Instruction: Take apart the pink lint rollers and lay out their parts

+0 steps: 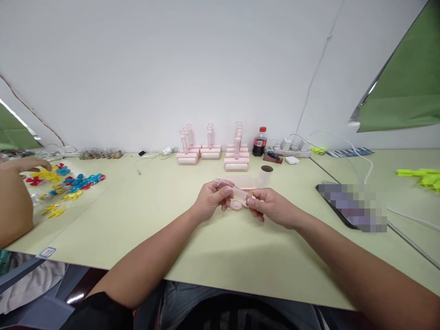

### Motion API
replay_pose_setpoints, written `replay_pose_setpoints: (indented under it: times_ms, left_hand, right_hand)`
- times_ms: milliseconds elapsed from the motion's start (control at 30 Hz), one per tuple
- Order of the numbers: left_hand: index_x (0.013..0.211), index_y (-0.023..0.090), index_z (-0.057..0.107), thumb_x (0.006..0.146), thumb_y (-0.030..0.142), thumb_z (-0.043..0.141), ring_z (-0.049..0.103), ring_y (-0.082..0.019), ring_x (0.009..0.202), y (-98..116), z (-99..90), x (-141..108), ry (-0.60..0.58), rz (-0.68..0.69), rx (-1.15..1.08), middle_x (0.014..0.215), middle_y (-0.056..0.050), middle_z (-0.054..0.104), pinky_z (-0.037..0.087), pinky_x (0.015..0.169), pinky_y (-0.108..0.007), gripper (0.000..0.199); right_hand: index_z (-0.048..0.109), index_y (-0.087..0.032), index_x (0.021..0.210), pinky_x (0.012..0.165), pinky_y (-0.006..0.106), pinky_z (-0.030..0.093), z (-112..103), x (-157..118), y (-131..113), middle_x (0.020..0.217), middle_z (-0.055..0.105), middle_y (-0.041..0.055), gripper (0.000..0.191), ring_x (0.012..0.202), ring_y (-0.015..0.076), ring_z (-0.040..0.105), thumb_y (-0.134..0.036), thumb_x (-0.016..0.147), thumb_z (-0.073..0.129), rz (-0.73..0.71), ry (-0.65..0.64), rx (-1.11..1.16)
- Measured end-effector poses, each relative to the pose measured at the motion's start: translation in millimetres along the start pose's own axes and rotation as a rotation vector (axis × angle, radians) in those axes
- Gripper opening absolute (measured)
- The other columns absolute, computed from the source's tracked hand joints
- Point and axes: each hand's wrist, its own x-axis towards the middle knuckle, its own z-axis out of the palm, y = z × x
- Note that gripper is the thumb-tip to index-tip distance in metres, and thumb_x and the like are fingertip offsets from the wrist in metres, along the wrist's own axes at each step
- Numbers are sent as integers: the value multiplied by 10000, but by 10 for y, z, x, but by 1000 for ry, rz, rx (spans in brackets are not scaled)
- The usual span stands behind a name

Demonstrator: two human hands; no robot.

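Observation:
Between my two hands is a clear, pink-tinted plastic tube [237, 191], tilted down to the right above the table. My left hand [213, 198] is closed round its left end. The fingers of my right hand [266, 205] pinch its right end. Just below the tube lie small round pink discs [236, 205], partly hidden by my right hand. A pale flat piece [242, 181] rests behind my hands. Beside it stands a white cardboard-like cylinder [265, 176] with a dark open top.
Several pink boxes [236, 164] with upright clear tubes stand at the back. A cola bottle [260, 142] and power strip [292, 152] are right of them. A phone [350, 208] lies right. At left, another person's arm [17, 197] reaches over colourful plastic pieces [84, 182].

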Motion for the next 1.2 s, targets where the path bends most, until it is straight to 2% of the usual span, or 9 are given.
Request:
replay_pose_setpoints:
  times_ms: [100,233,333,433,500,600,733,967,1200]
  left_hand:
    - [893,125,624,681,564,754,565,-101,468,-29,108,-48,4,29,-57,649,-7,626,395,385,-210,505]
    - [792,154,568,729,649,648,536,-106,447,-20,223,-51,123,22,-161,567,11,565,394,383,-218,505]
    - [689,191,464,786,708,501,502,-96,426,46,120,35,282,-8,-229,529,19,521,383,386,-217,527]
    - [689,193,475,775,692,532,487,-88,403,67,-101,133,367,75,-88,535,28,534,388,385,-223,509]
    - [704,185,507,750,657,600,504,-93,409,27,-221,172,368,129,70,536,32,543,393,382,-222,484]
    - [729,179,533,744,623,639,548,-104,460,-74,-282,184,344,142,223,545,32,551,403,389,-206,457]
    - [721,172,550,773,598,629,532,-96,468,-143,-245,153,276,127,348,524,25,555,407,405,-194,437]
    - [732,171,546,720,519,718,524,-87,492,-116,-203,130,287,187,356,580,40,546,395,422,-198,388]
    - [803,181,548,705,457,756,495,-71,510,-140,-207,121,268,215,407,631,54,533,389,468,-201,360]
  right_hand:
    - [511,-185,730,477,247,372,95,-3,-2,582,520,-28,472,460,94,442,-643,835,549,-95,-32,45]
    - [507,-191,718,474,254,389,135,-62,-25,486,502,-38,499,434,104,443,-677,829,532,-160,-63,28]
    - [531,-185,754,481,269,406,46,-134,-71,480,519,-27,541,435,121,469,-724,784,551,-173,-120,13]
    - [598,-179,827,533,285,419,-180,-192,-124,580,567,4,522,515,149,523,-698,798,553,-184,22,-213]
    - [612,-198,1012,609,298,433,-385,-207,-121,754,636,33,463,622,176,574,-623,864,503,-120,208,-466]
    - [527,-221,1122,638,306,430,-659,-186,-35,863,655,50,386,729,215,601,-516,875,499,94,325,-704]
    - [540,-214,868,593,288,388,-774,-89,119,825,634,46,194,701,205,572,-400,817,531,264,279,-836]
    - [575,-187,757,597,285,368,-597,89,260,789,648,55,128,718,204,586,-312,770,550,290,163,-819]
    - [579,-184,990,576,280,406,-633,56,245,795,692,39,291,630,187,628,-369,767,610,379,206,-694]
